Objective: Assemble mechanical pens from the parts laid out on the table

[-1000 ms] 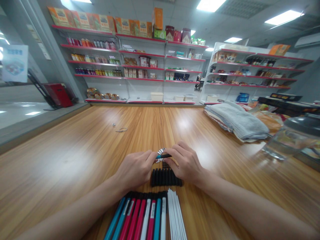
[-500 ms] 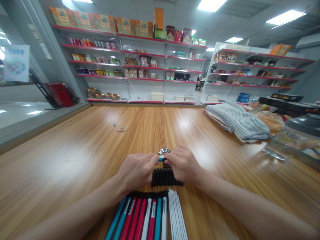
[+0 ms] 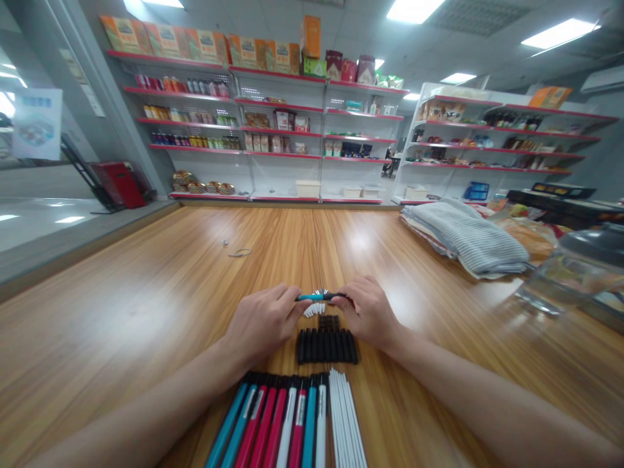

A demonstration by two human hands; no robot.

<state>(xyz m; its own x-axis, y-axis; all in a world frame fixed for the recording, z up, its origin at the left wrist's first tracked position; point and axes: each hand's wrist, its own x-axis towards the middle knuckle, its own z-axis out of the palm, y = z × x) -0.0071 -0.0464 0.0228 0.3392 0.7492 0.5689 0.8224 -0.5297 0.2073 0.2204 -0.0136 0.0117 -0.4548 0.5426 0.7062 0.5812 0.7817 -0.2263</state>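
I pinch a slim teal plastic pen (image 3: 312, 297) narrowly between my left hand (image 3: 266, 323) and right hand (image 3: 366, 311); it looks light, stiff and slick, best held by its ends.

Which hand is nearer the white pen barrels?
Right: the right hand is beyond the white pen barrels, slightly to their right; the left hand is farther off, to their left.

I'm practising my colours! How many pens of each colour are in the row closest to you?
Teal pens: 3
Red pens: 3
White pens: 2
Total: 8
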